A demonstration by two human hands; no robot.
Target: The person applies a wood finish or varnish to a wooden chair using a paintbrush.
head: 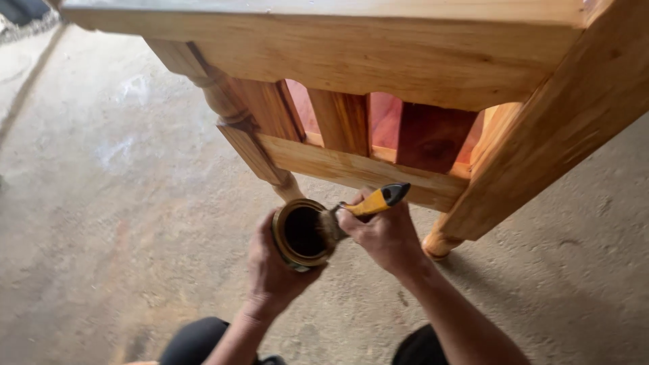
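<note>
My left hand [270, 267] wraps the small round metal can of dark stain [301, 233] just below the wooden table [378, 61] – likely heavy, sloshy. My right hand [382, 233] pinches the yellow-handled brush [365, 205] – light, bristles dipped inside.

The wooden furniture piece [419, 61] is honey-yellow with streaked grain; its inner slats [433, 135] run reddish-brown. The brush [368, 203] has a yellow handle with a black tip. The can [301, 233] looks brassy outside, dark inside. The floor [101, 203] is mottled grey-tan.
</note>
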